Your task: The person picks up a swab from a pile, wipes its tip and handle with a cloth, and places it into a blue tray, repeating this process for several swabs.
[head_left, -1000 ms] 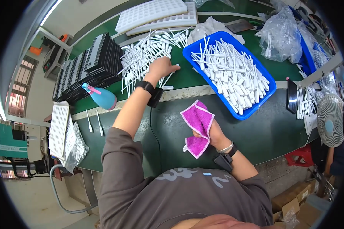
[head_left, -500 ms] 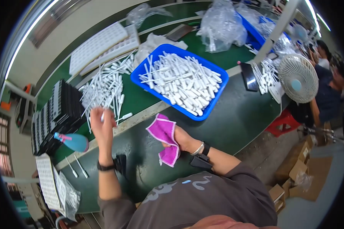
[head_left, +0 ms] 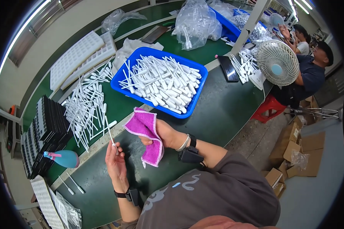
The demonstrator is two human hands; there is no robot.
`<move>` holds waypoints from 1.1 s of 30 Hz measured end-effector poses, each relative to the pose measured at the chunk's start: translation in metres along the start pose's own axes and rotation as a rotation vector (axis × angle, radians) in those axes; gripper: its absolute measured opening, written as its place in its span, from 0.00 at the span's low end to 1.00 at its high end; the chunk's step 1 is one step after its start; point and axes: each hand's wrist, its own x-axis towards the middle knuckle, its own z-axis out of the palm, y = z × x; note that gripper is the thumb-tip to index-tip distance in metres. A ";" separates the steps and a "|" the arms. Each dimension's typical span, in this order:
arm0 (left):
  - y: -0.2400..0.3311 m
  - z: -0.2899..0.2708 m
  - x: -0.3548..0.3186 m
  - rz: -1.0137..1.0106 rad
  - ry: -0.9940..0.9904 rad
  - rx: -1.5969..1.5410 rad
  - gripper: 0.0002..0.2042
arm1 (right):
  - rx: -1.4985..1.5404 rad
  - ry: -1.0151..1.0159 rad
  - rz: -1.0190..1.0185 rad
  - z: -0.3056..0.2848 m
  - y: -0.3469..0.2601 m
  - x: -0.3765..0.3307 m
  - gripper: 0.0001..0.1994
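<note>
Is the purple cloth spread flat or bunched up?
Bunched up: the right hand grips the purple cloth around its middle, and its creased ends flare out.

Wall [head_left: 46, 47]: pale, plain, rising behind the bench at upper left.
Tube light [head_left: 18, 33]: long, white, lit, slanting along the left rim.
Far lights [head_left: 302, 6]: lit white strips, upper right.
Workbench [head_left: 227, 103]: long, green-topped, pale strip running lengthwise.
Post [head_left: 252, 27]: pale upright at the bench.
Stool [head_left: 267, 108]: red, beside the bench.
Floor [head_left: 250, 144]: grey, scuffed.
Cartons [head_left: 276, 177]: brown cardboard, opened, on the floor, lower right.
</note>
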 end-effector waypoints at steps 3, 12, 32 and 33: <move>-0.004 -0.002 -0.002 -0.023 0.013 0.035 0.19 | 0.009 0.071 0.012 -0.007 0.007 -0.003 0.20; -0.002 -0.004 -0.006 -0.027 0.022 0.131 0.23 | 0.176 0.206 0.015 -0.034 0.018 0.008 0.18; -0.015 0.011 -0.019 -0.028 -0.122 0.002 0.13 | -0.030 0.282 -0.204 0.000 0.038 0.013 0.22; -0.026 0.010 -0.022 -0.174 -0.224 0.182 0.12 | -0.161 0.358 -0.143 0.004 0.044 0.008 0.20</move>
